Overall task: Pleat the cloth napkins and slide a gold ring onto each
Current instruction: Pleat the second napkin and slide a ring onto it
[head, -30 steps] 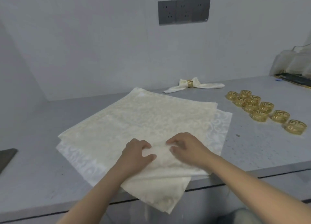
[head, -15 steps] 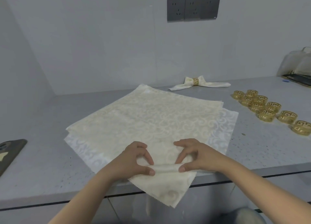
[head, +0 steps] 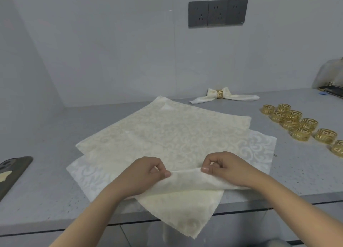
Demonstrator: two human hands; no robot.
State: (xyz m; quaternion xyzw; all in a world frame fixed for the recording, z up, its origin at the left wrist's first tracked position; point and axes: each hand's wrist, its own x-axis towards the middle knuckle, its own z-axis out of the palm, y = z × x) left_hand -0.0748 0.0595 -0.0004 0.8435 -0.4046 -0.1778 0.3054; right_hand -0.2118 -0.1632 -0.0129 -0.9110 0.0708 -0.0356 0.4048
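— What's the cloth like?
— The cream napkin is damask with a scroll weave and pinked edges, lying on a whiter napkin on the grey speckled counter, its near corner hanging over the edge.
— The hands?
— The left hand and right hand each pinch a raised fold, thumb against curled fingers.
— Beyond?
— Fretwork gold rings sit to the right.

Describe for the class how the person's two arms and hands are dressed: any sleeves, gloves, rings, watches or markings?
Both arms are bare from the bottom edge of the picture up to the wrists; no sleeve shows anywhere in view. The left hand and the right hand wear no gloves. No watch, bracelet or finger ring is visible on either, and no markings. Both thumbnails look short and unpainted.
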